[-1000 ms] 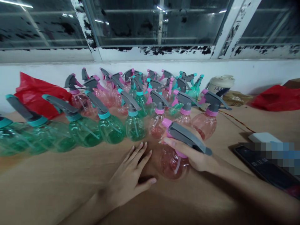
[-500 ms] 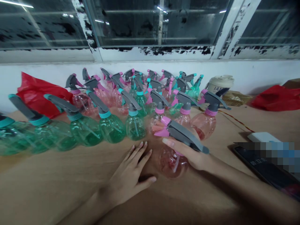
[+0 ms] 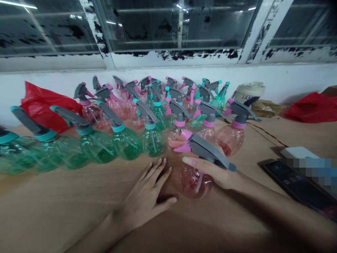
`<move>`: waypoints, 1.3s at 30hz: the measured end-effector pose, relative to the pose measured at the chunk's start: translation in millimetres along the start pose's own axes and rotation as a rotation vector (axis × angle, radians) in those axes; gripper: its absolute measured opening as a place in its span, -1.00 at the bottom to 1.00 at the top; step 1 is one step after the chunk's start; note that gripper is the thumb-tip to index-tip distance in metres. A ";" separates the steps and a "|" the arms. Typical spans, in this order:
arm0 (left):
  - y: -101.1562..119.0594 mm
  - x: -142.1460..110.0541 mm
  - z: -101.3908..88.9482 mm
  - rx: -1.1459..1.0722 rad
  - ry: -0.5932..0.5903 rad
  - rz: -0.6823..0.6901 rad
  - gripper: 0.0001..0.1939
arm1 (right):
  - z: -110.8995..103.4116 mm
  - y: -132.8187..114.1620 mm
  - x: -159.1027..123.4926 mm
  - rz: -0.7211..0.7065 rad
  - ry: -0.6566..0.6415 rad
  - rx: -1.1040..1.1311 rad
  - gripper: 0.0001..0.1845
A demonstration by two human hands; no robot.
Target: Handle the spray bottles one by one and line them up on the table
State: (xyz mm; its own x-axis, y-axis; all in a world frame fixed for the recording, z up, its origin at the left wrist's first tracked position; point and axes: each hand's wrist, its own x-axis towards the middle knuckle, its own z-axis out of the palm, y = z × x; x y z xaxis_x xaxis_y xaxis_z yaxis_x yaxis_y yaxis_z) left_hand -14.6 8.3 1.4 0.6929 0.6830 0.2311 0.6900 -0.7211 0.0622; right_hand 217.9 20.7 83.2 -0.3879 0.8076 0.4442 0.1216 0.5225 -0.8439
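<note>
Head view shows the right hand (image 3: 221,173) curled around the neck of a pink spray bottle (image 3: 194,182), whose grey lever points back over the wrist. The bottle is in front of other pink bottles (image 3: 231,137). Just beside it, the left hand (image 3: 147,196) lies empty on the tabletop (image 3: 79,203), palm down, fingers loosely spread, near green bottles (image 3: 126,144).

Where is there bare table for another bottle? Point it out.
Widest: the table between the green bottles and left forearm. Smaller: between the rightmost pink bottle and phone. Crowded: behind the green bottles, back to the wall.
</note>
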 end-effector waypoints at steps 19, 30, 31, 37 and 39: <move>1.2 0.6 -3.3 0.002 -0.033 0.001 -0.25 | 3.0 8.8 -2.0 -0.013 0.041 0.044 -0.82; 0.5 1.3 -4.5 -0.021 -0.044 0.011 -0.24 | 1.0 0.7 -1.7 -0.007 0.015 -0.047 -0.71; 0.6 1.3 -4.8 -0.021 -0.044 0.014 -0.25 | 1.3 1.0 -1.5 -0.029 0.026 -0.054 -0.70; 0.3 0.9 -5.3 -0.013 -0.037 0.027 -0.24 | 1.5 2.6 -0.4 -0.051 0.042 -0.109 -0.71; 0.2 0.9 -5.2 -0.015 -0.042 0.029 -0.23 | 1.2 2.8 -0.7 -0.028 0.038 -0.128 -0.75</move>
State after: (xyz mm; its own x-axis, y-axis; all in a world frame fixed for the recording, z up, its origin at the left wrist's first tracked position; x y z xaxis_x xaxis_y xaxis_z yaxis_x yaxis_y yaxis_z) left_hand -15.0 8.2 6.7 0.7207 0.6662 0.1915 0.6669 -0.7418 0.0707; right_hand 217.4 21.2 80.2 -0.3582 0.8007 0.4801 0.2278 0.5736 -0.7868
